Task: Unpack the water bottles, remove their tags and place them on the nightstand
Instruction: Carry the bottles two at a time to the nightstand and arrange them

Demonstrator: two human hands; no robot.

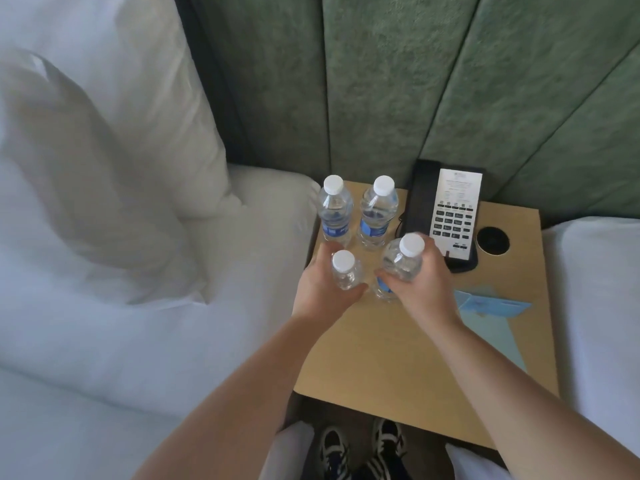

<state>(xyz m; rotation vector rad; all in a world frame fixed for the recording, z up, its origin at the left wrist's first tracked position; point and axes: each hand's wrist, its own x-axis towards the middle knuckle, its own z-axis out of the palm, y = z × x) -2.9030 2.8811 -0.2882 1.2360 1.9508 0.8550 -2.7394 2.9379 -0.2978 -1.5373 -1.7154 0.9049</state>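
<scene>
Each grip is clamped on a bottle: the left hand point(320, 284) wraps one point(346, 271), the right hand point(420, 275) another point(401, 259), tilted, low over the table point(398, 358). Two more bottles point(334, 209) point(377, 211) already stand upright just behind, near the back edge. All four are clear plastic with white caps and blue labels; no tags or packaging show, so the job looks nearly done, with only these two left to set down. A phone point(446, 216) sits just right of them, a blue card point(491, 303) nearer, beds on either side.

At my twelve o'clock rises a green padded headboard wall point(398, 81); white beds point(104, 323) flank me (nine and three o'clock).
</scene>
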